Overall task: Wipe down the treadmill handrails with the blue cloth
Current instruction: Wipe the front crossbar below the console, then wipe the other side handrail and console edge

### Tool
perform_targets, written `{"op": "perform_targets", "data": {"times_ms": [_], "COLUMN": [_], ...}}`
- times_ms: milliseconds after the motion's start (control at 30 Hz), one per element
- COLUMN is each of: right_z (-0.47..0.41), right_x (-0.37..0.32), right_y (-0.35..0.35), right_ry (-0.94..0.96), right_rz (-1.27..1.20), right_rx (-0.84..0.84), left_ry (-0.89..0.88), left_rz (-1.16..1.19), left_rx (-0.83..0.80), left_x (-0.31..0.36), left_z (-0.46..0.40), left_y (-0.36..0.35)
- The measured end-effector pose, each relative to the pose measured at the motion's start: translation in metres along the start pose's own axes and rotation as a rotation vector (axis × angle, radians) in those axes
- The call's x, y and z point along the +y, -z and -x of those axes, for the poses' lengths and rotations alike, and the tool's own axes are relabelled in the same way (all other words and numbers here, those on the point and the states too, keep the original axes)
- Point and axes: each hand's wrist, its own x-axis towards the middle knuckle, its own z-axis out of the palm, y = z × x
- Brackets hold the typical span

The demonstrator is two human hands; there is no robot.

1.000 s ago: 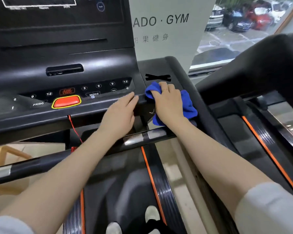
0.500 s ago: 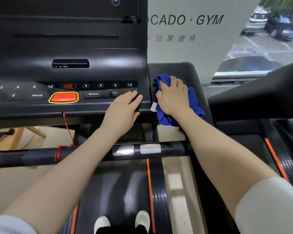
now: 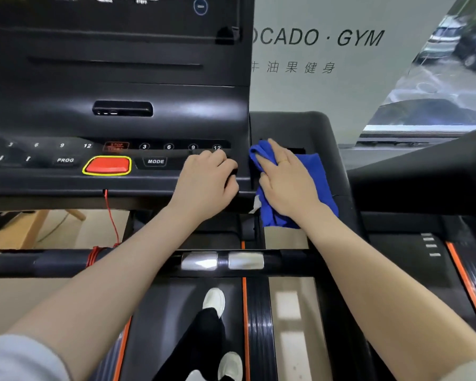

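Observation:
My right hand (image 3: 287, 185) lies flat on the blue cloth (image 3: 318, 171), pressing it onto the black right handrail (image 3: 294, 127) just right of the console. Part of the cloth hangs over the rail's near edge. My left hand (image 3: 206, 180) rests on the right end of the treadmill console (image 3: 121, 122), fingers curled over its lower edge beside the MODE button, holding nothing loose. A black cross handlebar (image 3: 138, 261) with two silver sensor plates runs below both forearms.
A red stop button (image 3: 107, 165) sits left of my left hand, and its red cord (image 3: 110, 215) hangs down to the cross bar. A second treadmill (image 3: 423, 171) stands close on the right. My feet (image 3: 215, 301) are on the belt below.
The view has swung left and the camera has come closer. My right hand and the cloth have stayed on the right rail, sliding slightly. My left fingers have curled tighter on the console edge.

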Motion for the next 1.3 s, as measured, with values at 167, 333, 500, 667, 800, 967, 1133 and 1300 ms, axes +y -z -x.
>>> {"op": "perform_targets", "data": {"times_ms": [167,333,500,667,800,967,1133,1300], "right_z": [-0.050,-0.110,-0.155,-0.130,-0.085,-0.107,-0.139,-0.138], "right_x": [0.010,0.023,0.037,0.029,0.031,0.051,0.082,0.112], "right_y": [0.001,-0.001,-0.001,0.001,0.003,0.002,0.013,0.018], "right_ry": [-0.094,-0.087,-0.171,-0.148,-0.026,-0.025,-0.113,-0.385], "right_rz": [0.013,0.062,0.053,0.037,0.002,0.037,0.164,-0.021], "right_rx": [-0.077,-0.116,-0.072,0.049,-0.022,-0.093,-0.072,-0.046], "left_ry": [-0.005,-0.045,-0.151,-0.216,-0.234,-0.282,-0.316,-0.331], "left_rz": [0.135,0.019,-0.056,-0.143,-0.169,-0.223,-0.241,-0.222], "left_rx": [-0.051,-0.152,-0.190,-0.226,-0.197,-0.203,-0.178,-0.213], "left_x": [-0.003,-0.016,-0.027,-0.030,-0.026,-0.024,-0.026,-0.024], "left_z": [-0.030,-0.075,-0.104,-0.099,-0.099,-0.104,-0.106,-0.107], "left_y": [0.007,0.006,-0.001,-0.019,-0.025,-0.025,-0.022,-0.014]}}
